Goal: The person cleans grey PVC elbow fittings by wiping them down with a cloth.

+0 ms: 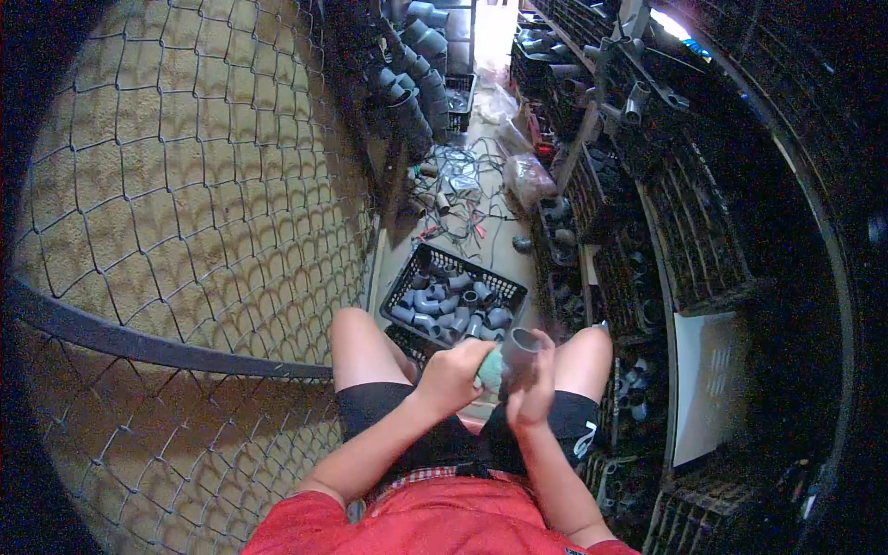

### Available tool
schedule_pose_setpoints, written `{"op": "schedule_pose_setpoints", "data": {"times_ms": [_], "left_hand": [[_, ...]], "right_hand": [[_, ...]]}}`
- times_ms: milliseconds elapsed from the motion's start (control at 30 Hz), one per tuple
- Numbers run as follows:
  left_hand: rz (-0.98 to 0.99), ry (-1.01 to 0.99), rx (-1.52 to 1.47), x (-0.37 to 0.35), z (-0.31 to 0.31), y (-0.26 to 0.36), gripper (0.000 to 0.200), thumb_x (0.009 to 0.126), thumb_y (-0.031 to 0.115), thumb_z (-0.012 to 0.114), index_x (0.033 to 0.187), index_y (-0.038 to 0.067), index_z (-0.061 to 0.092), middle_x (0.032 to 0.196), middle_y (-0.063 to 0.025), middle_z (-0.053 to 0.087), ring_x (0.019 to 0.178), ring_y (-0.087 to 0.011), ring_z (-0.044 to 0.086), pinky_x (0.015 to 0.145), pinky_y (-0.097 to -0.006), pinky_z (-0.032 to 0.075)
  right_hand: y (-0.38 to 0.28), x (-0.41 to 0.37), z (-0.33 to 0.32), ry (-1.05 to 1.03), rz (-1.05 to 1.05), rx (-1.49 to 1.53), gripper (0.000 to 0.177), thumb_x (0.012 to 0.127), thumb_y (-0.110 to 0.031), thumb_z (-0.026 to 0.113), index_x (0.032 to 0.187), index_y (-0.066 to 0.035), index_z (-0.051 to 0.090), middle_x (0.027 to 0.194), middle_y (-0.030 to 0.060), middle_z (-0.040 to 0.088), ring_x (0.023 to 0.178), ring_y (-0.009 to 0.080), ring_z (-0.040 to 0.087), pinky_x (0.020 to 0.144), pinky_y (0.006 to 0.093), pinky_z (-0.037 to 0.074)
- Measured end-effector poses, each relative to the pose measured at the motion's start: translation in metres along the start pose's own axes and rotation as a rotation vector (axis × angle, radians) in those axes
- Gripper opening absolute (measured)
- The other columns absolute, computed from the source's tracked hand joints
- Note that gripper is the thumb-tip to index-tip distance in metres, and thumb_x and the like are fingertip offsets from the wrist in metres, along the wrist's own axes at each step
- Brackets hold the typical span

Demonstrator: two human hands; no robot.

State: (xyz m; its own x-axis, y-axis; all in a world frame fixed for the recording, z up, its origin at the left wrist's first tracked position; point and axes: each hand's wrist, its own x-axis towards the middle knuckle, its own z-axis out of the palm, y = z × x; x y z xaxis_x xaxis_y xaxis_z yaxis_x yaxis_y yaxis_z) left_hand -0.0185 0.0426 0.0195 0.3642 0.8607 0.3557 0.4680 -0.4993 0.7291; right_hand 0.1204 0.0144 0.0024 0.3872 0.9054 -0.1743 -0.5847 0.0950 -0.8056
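Left hand [451,375] closed on a wad of green cloth [491,368], pressed to the side of a grey pipe fitting [520,363]. Right hand [531,400] grasping that fitting from its outer side, fingers up near the rim, open mouth tipped upward; lower end blurred, thumb position hard to tell. Fitting sits between the hands, above the lap. Looks like rigid plastic: probably light for its bulk, stiff, not fragile, smooth enough to turn or slip under a loose grip. Best hold likely around the outer barrel just below the mouth, opposite the cloth. Cloth looks soft, should crumple and follow the curve. Bare knees either side. Just beyond them, a black crate [481,273] on the floor holds many grey elbows [427,303], jumbled. Past it, tangled wires [472,166] and a clear plastic bag [531,180]. Wire mesh [185,185] along the left, dark shelving to the right.
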Motion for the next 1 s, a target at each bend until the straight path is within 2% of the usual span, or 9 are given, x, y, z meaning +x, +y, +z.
{"op": "schedule_pose_setpoints", "data": {"times_ms": [200, 333, 400, 500, 667, 733, 800, 933, 1000], "left_hand": [[-0.008, -0.165, -0.103, -0.014, 0.039, -0.007, 0.015, 0.073, 0.013, 0.070, 0.081, 0.005, 0.061, 0.075, -0.0137, 0.065, 0.066, -0.0295, 0.067, 0.056, -0.0408, 0.051], [-0.605, -0.556, -0.788, -0.010, 0.037, -0.003, 0.015, 0.078, 0.016, 0.068, 0.081, 0.002, 0.062, 0.072, -0.0100, 0.064, 0.066, -0.0159, 0.062, 0.061, -0.0353, 0.048], [-0.033, -0.280, -0.036, 0.002, 0.029, -0.009, 0.019, 0.079, 0.022, 0.070, 0.080, 0.005, 0.065, 0.070, -0.0106, 0.064, 0.064, -0.0143, 0.063, 0.058, -0.0348, 0.049], [0.026, -0.204, 0.104, 0.002, 0.022, 0.003, 0.018, 0.080, 0.023, 0.072, 0.083, 0.007, 0.066, 0.071, -0.0084, 0.065, 0.066, -0.0128, 0.063, 0.059, -0.0331, 0.050], [-0.960, -0.276, -1.271, -0.017, 0.048, 0.019, 0.007, 0.084, 0.016, 0.066, 0.083, 0.009, 0.065, 0.062, 0.0001, 0.055, 0.057, -0.0131, 0.057, 0.054, -0.0316, 0.048], [-0.588, -0.471, -0.884, -0.009, 0.028, 0.005, 0.014, 0.083, 0.022, 0.069, 0.081, 0.009, 0.064, 0.065, -0.0008, 0.060, 0.053, -0.0179, 0.060, 0.050, -0.0348, 0.048], [0.061, -0.238, 0.051, 0.005, 0.005, -0.018, 0.018, 0.076, 0.023, 0.071, 0.079, 0.007, 0.064, 0.069, -0.0110, 0.064, 0.059, -0.0308, 0.066, 0.054, -0.0421, 0.051], [-0.103, -0.406, 0.280, -0.011, 0.023, -0.010, 0.019, 0.074, 0.023, 0.070, 0.083, 0.007, 0.065, 0.079, -0.0161, 0.068, 0.072, -0.0385, 0.066, 0.063, -0.0463, 0.053], [-0.016, -0.238, -0.088, -0.015, 0.034, -0.010, 0.016, 0.072, 0.019, 0.070, 0.072, 0.006, 0.061, 0.071, -0.0160, 0.065, 0.059, -0.0333, 0.065, 0.056, -0.0464, 0.052]], "right_hand": [[-0.018, 0.011, -0.012, -0.119, 0.140, 0.232, 0.026, 0.096, -0.030, 0.048, 0.103, -0.006, 0.053, 0.087, 0.0094, 0.058, 0.081, 0.0253, 0.061, 0.083, 0.0414, 0.049], [-0.020, 0.016, -0.013, -0.312, 0.111, 0.486, 0.024, 0.095, -0.028, 0.047, 0.094, -0.004, 0.052, 0.083, 0.0109, 0.056, 0.077, 0.0268, 0.058, 0.083, 0.0445, 0.049], [-0.033, 0.016, -0.003, -0.133, 0.023, 0.094, 0.027, 0.097, -0.031, 0.045, 0.081, -0.009, 0.047, 0.073, 0.0054, 0.046, 0.078, 0.0242, 0.053, 0.087, 0.0437, 0.047], [-0.033, 0.022, -0.009, -0.159, 0.019, 0.286, 0.035, 0.099, -0.025, 0.043, 0.067, -0.010, 0.046, 0.063, 0.0053, 0.050, 0.073, 0.0233, 0.055, 0.083, 0.0440, 0.048], [-0.030, 0.023, 0.000, -0.449, 0.087, 0.790, 0.035, 0.100, -0.024, 0.048, 0.067, -0.012, 0.048, 0.065, 0.0033, 0.052, 0.071, 0.0225, 0.054, 0.084, 0.0420, 0.048], [-0.032, 0.023, -0.002, -0.438, 0.112, 0.774, 0.034, 0.100, -0.025, 0.050, 0.069, -0.010, 0.052, 0.068, 0.0037, 0.056, 0.072, 0.0231, 0.055, 0.085, 0.0416, 0.048], [-0.045, 0.029, 0.000, -0.136, 0.075, -0.227, 0.026, 0.099, -0.024, 0.054, 0.087, -0.005, 0.066, 0.079, 0.0024, 0.066, 0.075, 0.0208, 0.058, 0.082, 0.0363, 0.048], [-0.026, 0.026, 0.004, -0.309, -0.410, -1.169, 0.031, 0.093, -0.019, 0.061, 0.066, -0.004, 0.066, 0.080, 0.0063, 0.070, 0.084, 0.0195, 0.061, 0.078, 0.0346, 0.048], [-0.018, 0.029, 0.002, -0.239, -0.511, -0.952, 0.027, 0.088, -0.014, 0.066, 0.063, -0.005, 0.064, 0.073, 0.0043, 0.068, 0.079, 0.0249, 0.061, 0.078, 0.0379, 0.047]]}}
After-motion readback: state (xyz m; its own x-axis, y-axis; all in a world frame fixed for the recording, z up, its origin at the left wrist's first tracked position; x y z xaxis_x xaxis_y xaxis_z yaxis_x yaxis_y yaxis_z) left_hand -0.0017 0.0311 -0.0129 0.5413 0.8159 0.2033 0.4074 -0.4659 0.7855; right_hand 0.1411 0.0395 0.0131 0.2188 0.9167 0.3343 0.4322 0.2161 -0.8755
